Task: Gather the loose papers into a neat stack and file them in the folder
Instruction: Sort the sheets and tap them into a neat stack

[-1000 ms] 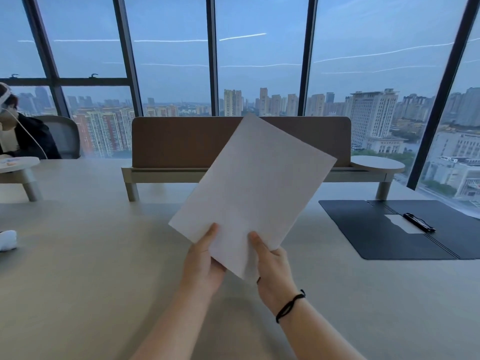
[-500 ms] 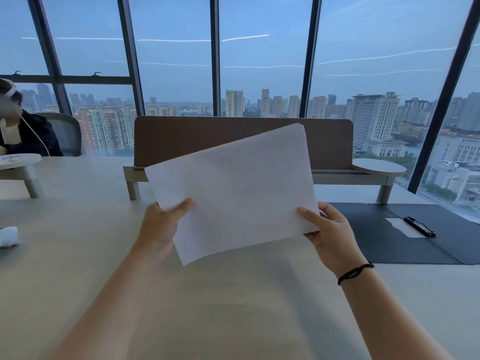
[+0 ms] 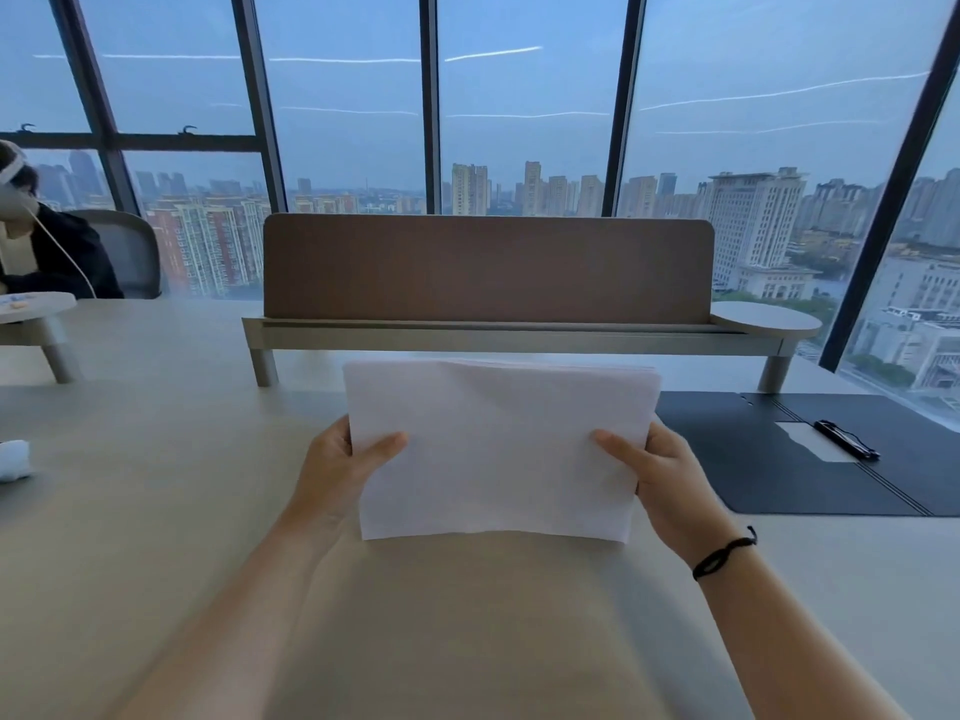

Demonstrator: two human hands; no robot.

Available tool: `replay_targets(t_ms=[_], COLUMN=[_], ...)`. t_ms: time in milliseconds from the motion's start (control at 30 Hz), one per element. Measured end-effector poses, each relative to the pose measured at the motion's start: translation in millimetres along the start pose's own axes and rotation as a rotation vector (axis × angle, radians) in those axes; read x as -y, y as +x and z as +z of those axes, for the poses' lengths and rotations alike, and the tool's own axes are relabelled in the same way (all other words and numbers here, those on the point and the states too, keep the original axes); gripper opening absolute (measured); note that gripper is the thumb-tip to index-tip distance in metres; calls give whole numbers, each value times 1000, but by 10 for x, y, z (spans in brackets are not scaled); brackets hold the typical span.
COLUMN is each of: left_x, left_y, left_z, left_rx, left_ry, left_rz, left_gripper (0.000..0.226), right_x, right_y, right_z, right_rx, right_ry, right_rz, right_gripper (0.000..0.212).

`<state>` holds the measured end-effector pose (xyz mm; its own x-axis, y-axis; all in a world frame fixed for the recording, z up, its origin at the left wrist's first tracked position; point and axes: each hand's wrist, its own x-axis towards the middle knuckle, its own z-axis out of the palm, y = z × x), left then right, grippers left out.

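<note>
In the head view, your left hand point(image 3: 340, 467) and right hand point(image 3: 657, 472) each clamp a short side of the paper stack point(image 3: 498, 446), thumbs across its front, holding it in landscape with its lower edge at the desk point(image 3: 156, 511). The open black folder point(image 3: 810, 459) lies on the desk to your right, a pen point(image 3: 845, 438) resting on it.
</note>
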<state>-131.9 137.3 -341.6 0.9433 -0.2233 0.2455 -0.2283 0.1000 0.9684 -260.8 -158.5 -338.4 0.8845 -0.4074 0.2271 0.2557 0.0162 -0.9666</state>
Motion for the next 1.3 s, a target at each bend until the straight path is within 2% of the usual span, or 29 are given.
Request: replay_targets(t_ms=[67,267,400,633,800,933,1033,1100,1233,1267,1300], left_x=[60,-97,-195,309,419,407,390,361,225,175,145], left_y=[6,42,103,51,141,120,95,85,113,107,103], left_z=[50,202,188,118,31,-7,-12,-27,-87,-114,-147], left_rx=[-10,-118,-108,-84,-65,31,100,91,49,64,95], left_ry=[-19,-60,-82,-85,-88,-155,-106,-13,157,125,70], left_rz=[-39,-6,23,-84,-114,-169,-176,-158,-127,-137,-156], left_gripper=[40,11,18,20,25,24,51,60,26,30,44], right_x=[-80,-37,57,-311,-206,-98,-79,-74,29,75,119], right_y=[-4,32,75,-57,-11,28,37,49,69,69,66], right_z=[12,93,57,59,-20,-37,4,30,78,89,93], right_rx=[-16,-45,-25,7,127,189,187,159,142,147,158], right_ry=[34,37,57,13,17,-18,-52,-75,-143,-139,-119], right_rz=[33,8,-23,122,175,157,140,125,123,125,129], right_gripper=[25,20,27,30,42,37,32,26,17,15,13])
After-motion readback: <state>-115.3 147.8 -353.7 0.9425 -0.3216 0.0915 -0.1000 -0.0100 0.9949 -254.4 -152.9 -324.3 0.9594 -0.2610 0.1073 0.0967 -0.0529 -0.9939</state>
